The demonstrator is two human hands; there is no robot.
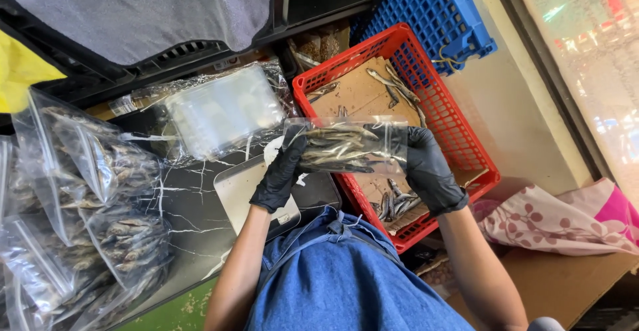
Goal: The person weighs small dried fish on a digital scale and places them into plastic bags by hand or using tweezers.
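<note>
Both hands wear black gloves and hold one clear plastic bag of small dried fish [346,148] flat between them, above the near edge of a red crate [459,138]. The left hand [281,171] grips the bag's left end, its fingers closed on the plastic, and the right hand [426,168] has its fingers wrapped around the right end. The bag looks filled, though whether its mouth is sealed cannot be told. As a judgement, the work is well along: a heap of filled fish bags [93,218] lies on the dark marbled worktop [193,218] to the left, while only a few loose fish [396,204] remain on the brown paper lining the crate, some at its far end and a small cluster near the right wrist. A grey scale [243,188] sits on the worktop just below the left hand, and a bundle of empty clear bags [223,108] lies beyond it. A blue crate [432,8] stands behind the red one.
</note>
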